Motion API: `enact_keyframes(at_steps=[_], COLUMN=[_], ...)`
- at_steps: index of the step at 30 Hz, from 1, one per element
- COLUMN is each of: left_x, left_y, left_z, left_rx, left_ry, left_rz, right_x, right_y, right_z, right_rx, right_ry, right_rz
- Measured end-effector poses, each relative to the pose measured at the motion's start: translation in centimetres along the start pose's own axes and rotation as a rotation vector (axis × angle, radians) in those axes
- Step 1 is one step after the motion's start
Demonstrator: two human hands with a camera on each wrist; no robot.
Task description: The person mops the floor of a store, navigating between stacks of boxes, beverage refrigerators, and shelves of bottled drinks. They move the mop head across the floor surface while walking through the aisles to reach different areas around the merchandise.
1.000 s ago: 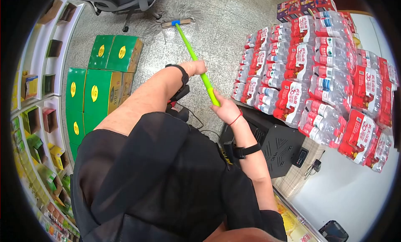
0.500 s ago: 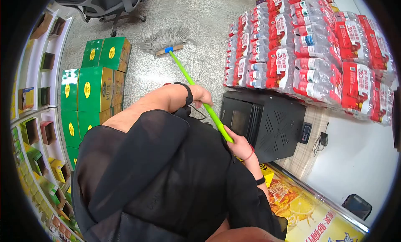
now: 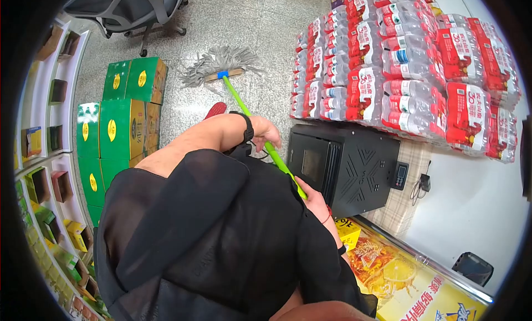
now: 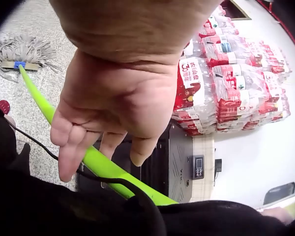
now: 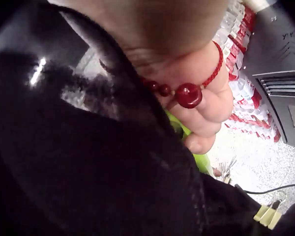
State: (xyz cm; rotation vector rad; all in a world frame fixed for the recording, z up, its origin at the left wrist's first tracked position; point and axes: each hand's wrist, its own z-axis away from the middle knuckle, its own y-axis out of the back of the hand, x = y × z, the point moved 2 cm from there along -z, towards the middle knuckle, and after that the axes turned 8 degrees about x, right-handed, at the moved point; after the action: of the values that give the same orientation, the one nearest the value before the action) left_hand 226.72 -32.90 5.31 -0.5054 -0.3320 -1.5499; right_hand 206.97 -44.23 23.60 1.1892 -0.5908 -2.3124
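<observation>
A mop with a grey string head (image 3: 224, 66) and a green handle (image 3: 236, 98) lies with its strings spread on the floor. Beside the upper handle, my left hand (image 3: 265, 132) has loosely extended fingers; in the left wrist view the palm of this hand (image 4: 120, 105) faces the camera and the green handle (image 4: 108, 169) runs behind the fingers. My right hand (image 3: 313, 200) grips the handle's end close to my body. In the right wrist view, a sleeve covers part of the right hand (image 5: 199, 105), its fingers curled at the green handle.
Green boxes (image 3: 115, 130) stand stacked on the left beside shelves (image 3: 62, 105). An office chair (image 3: 130, 8) is at the top. Packs of bottled drinks (image 3: 363, 91) and a black machine (image 3: 360, 168) stand on the right. A red shoe (image 3: 215, 110) is near the mop.
The mop head has come nearer to my body, its strings fanning outward. My right hand has drawn back towards my body with the handle's end, and my left fingers have loosened. The view has shifted.
</observation>
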Motion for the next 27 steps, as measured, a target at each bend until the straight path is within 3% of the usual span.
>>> enact_keyframes(at_steps=[4, 6, 8, 10, 11, 13, 15, 17, 19, 21, 22, 24, 27], left_x=[-2.8, -4.1, -5.9, -8.4, -9.7, -12.5, -15.3, -15.6, -16.8, -18.1, -16.9, -14.9, -14.1], left_y=[6.9, 11.8, 16.0, 20.9, 23.2, 28.3, 33.4, 36.0, 38.7, 41.2, 41.1, 41.0, 40.4], left_z=[-0.2, 1.5, 2.2, 2.0, 1.7, 0.9, -0.9, 1.6, 1.0, -1.5, 0.1, 2.8, 1.3], left_rx=[0.083, 0.193, 0.272, 0.514, 0.516, 0.678, 0.734, 0.808, 0.879, 0.995, 0.982, 0.914, 0.857], left_ry=[-0.004, -0.012, 0.002, -0.041, -0.038, -0.145, -0.226, -0.179, -0.134, -0.361, -0.361, -0.064, -0.068], left_rz=[0.027, 0.058, 0.103, 0.194, 0.208, 0.222, 0.045, 0.114, 0.176, -0.308, -0.312, 0.229, 0.203], right_x=[-3.0, -5.8, -8.4, -11.4, -13.1, -16.1, -19.2, -20.7, -21.7, -22.4, -22.7, -22.9, -21.8], right_y=[-0.5, -1.2, -2.0, -3.1, -3.5, -4.5, -5.3, -6.1, -6.5, -6.5, -6.4, -5.9, -4.9], right_z=[-6.8, -11.2, -15.9, -20.8, -23.3, -28.3, -33.1, -37.0, -40.1, -41.7, -41.9, -41.7, -40.5], right_rx=[-0.001, 0.023, 0.003, -0.040, -0.052, -0.062, -0.110, -0.154, -0.107, -0.094, -0.079, -0.054, -0.042], right_ry=[0.086, 0.171, 0.182, 0.153, 0.156, 0.199, 0.150, 0.084, 0.209, 0.199, 0.196, 0.202, 0.172], right_rz=[0.079, 0.021, 0.039, 0.053, 0.060, 0.092, 0.125, 0.146, 0.173, 0.141, 0.119, 0.200, 0.297])
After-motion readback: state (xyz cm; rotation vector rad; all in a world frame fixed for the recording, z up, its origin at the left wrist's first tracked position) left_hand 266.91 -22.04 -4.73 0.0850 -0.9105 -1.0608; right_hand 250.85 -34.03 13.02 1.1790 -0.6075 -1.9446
